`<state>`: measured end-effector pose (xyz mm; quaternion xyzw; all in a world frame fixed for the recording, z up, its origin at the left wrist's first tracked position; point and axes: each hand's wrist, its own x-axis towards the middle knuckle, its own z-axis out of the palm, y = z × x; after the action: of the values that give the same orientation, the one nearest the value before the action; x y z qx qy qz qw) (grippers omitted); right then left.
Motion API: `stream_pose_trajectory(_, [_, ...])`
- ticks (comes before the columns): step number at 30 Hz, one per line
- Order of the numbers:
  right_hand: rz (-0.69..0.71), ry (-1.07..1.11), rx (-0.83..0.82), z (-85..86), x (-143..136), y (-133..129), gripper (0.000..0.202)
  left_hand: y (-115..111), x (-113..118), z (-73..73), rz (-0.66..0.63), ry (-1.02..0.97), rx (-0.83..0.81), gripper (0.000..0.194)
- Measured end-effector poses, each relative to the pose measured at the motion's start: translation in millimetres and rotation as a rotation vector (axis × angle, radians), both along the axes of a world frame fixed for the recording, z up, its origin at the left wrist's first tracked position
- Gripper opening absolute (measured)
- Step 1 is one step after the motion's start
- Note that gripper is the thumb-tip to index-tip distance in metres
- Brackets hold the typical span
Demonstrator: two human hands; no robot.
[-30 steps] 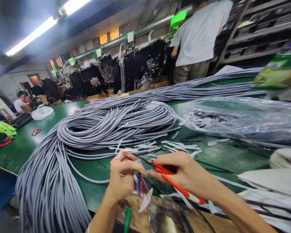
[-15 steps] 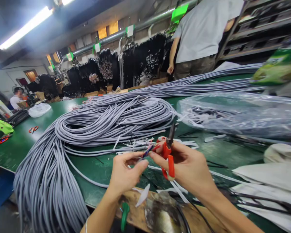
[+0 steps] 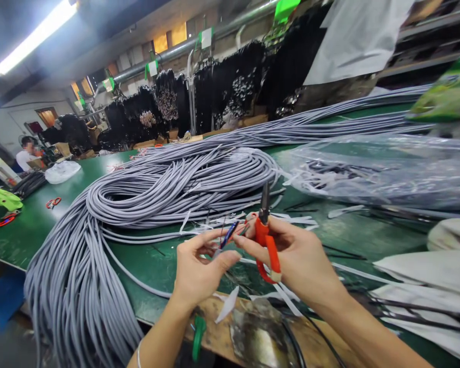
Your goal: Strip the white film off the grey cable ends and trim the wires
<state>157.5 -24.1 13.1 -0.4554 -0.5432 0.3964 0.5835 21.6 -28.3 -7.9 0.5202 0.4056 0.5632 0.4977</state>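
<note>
My left hand point(image 3: 197, 271) pinches the end of a grey cable between thumb and fingers. Blue, red and other thin wires point(image 3: 229, 235) fan out from that end. Red-handled scissors point(image 3: 267, 245) are gripped in my right hand point(image 3: 304, 258), their dark blades pointing up and away from the wires. The thumb and a finger of that hand reach to the wire tips, close beside my left hand. Behind both hands lies a large looped bundle of grey cables point(image 3: 138, 204), which hangs over the near left table edge.
A clear plastic bag point(image 3: 406, 168) with dark pieces lies at right, near white gloves point(image 3: 429, 276). Other red scissors point(image 3: 53, 203) rest on the green table point(image 3: 145, 301) at left. A wooden board point(image 3: 214, 337) sits at the front. A person point(image 3: 356, 46) stands across the table.
My right hand and the scissors have tilted slightly, and the wires appear more spread apart. Across the table, the person has moved right.
</note>
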Motion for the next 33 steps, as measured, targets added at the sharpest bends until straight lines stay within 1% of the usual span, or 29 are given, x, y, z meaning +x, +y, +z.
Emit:
stream_pose_trajectory(2, [0.016,0.002,-0.004,1.0,-1.6,-0.9,0.046,-1.1,1.4,0.7,0.035,-0.007,0.022,0.028])
stream_pose_trajectory(3, [0.017,0.001,-0.005,1.3,-2.3,-1.3,0.046,-1.1,1.8,1.3,0.044,-0.02,0.007,0.03])
stream_pose_trajectory(7, [0.006,-0.015,0.001,1.6,-2.8,-1.3,0.047,1.6,0.8,3.6,0.043,-0.103,-0.074,0.048])
stream_pose_trajectory(10, [0.009,-0.032,0.015,1.2,-2.3,-0.8,0.048,2.9,-0.4,4.1,0.035,-0.155,-0.09,0.051])
stream_pose_trajectory(12, [0.008,-0.029,0.028,0.3,-2.8,-1.4,0.047,1.7,0.2,3.3,0.019,-0.14,-0.076,0.05])
stream_pose_trajectory(15, [0.012,-0.031,0.065,-2.1,-4.8,-3.8,0.043,-1.6,3.0,1.2,0.014,-0.046,-0.061,0.045])
stream_pose_trajectory(17, [-0.012,-0.032,0.081,-4.1,-5.4,-4.7,0.039,-2.8,3.8,0.2,0.005,0.002,-0.065,0.042])
stream_pose_trajectory(18, [-0.032,-0.019,0.076,-4.9,-5.2,-4.4,0.038,-2.8,3.2,0.3,-0.02,0.01,-0.066,0.041])
stream_pose_trajectory(20, [-0.056,0.062,0.025,-5.9,-3.8,-2.0,0.038,-1.7,-0.6,1.3,-0.116,0.009,-0.056,0.041])
stream_pose_trajectory(21, [-0.044,0.118,-0.027,-5.9,-3.0,-0.1,0.039,-0.8,-3.5,2.0,-0.176,0.006,-0.048,0.041])
stream_pose_trajectory(23, [0.031,0.228,-0.174,-5.1,-2.1,3.5,0.044,1.4,-9.8,3.1,-0.283,-0.009,-0.021,0.041])
stream_pose_trajectory(25, [0.127,0.312,-0.319,-3.8,-2.9,5.5,0.046,3.5,-14.6,2.6,-0.331,-0.057,0.025,0.039])
stream_pose_trajectory(27, [0.177,0.35,-0.386,-3.2,-5.3,5.6,0.046,4.6,-16.0,0.6,-0.332,-0.119,0.074,0.036])
stream_pose_trajectory(29, [0.198,0.322,-0.374,-4.2,-7.6,4.9,0.046,4.4,-14.3,-1.9,-0.314,-0.149,0.113,0.034])
stream_pose_trajectory(31, [0.243,0.213,-0.349,-6.9,-8.2,4.8,0.046,3.2,-11.8,-3.8,-0.27,-0.145,0.169,0.031])
stream_pose_trajectory(32, [0.252,0.137,-0.321,-8.5,-7.7,5.1,0.046,2.5,-11.1,-4.5,-0.224,-0.14,0.214,0.029])
stream_pose_trajectory(33, [0.231,0.045,-0.271,-10.0,-6.5,5.5,0.047,2.1,-11.0,-5.1,-0.16,-0.134,0.27,0.027])
